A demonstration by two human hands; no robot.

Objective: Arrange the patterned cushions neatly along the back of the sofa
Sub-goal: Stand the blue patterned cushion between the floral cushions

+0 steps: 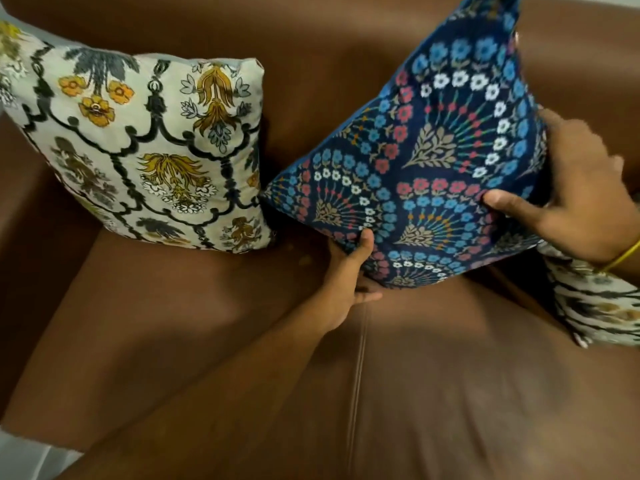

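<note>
A navy cushion (433,161) with blue, red and white flowers is tilted above the brown sofa seat (207,323), its left corner touching a cream floral cushion (145,150). That cream cushion leans upright against the sofa back (329,46) at the left. My left hand (349,278) grips the navy cushion's lower edge from below. My right hand (575,199) holds its right edge, thumb on the front. Under my right wrist lies another cream patterned cushion (595,303), partly hidden.
The sofa's left armrest (20,202) rises beside the cream cushion. A seam (356,375) runs down the seat between two seat pads. A yellow bangle (623,254) circles my right wrist.
</note>
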